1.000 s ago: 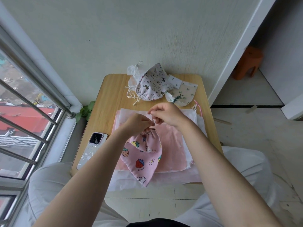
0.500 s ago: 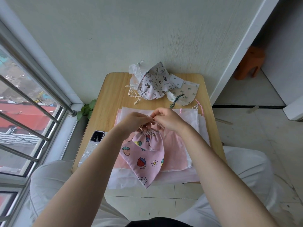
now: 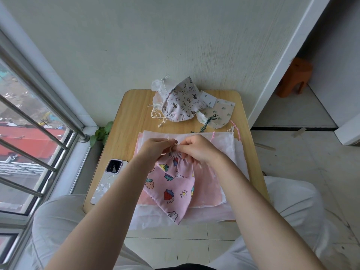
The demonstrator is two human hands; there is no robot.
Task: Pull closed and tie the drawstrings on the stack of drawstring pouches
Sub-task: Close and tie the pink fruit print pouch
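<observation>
A pink strawberry-print pouch (image 3: 172, 189) hangs with its mouth gathered shut, over a flat stack of pale pink and white pouches (image 3: 224, 147) on the small wooden table (image 3: 134, 106). My left hand (image 3: 155, 149) and my right hand (image 3: 198, 149) meet at the gathered neck, each pinching the thin white drawstring there. The cord itself is mostly hidden by my fingers. At the table's far side lie closed pouches: a cat-print one (image 3: 183, 104) and a leaf-print one (image 3: 218, 114) with a green cord.
A phone (image 3: 108, 180) lies at the table's left front edge. A window with metal bars (image 3: 39, 121) runs along the left. The wall stands right behind the table. An orange stool (image 3: 294, 78) sits on the floor at the far right.
Both hands stayed together at the pouch neck, fingers working the cord. The pouch shifted slightly and hangs a bit straighter; its neck looks more tightly gathered.
</observation>
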